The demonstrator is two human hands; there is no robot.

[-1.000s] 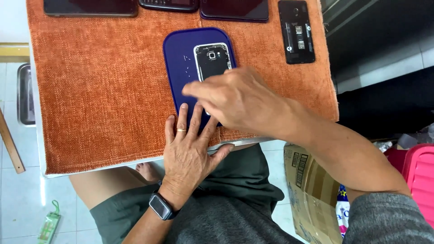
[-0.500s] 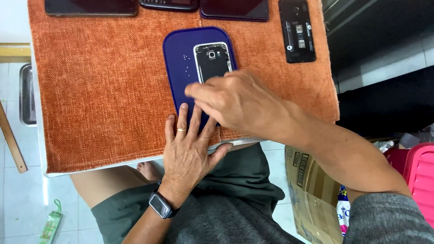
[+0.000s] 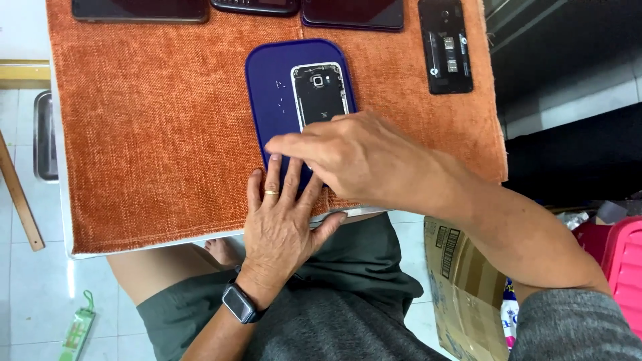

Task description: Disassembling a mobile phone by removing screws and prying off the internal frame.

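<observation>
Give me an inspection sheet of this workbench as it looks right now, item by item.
Surface: orange cloth over a white table.
Job's things: blue mat carrying an opened phone frame and tiny loose screws.
Clutter: three dark phones along the far edge, one black backless phone.
Hands: left hand flat on the mat's near edge; right hand over the mat, forefinger extended.
Cables: nothing seen.
Surroundings: cardboard box, pink crate, tiled floor.
</observation>
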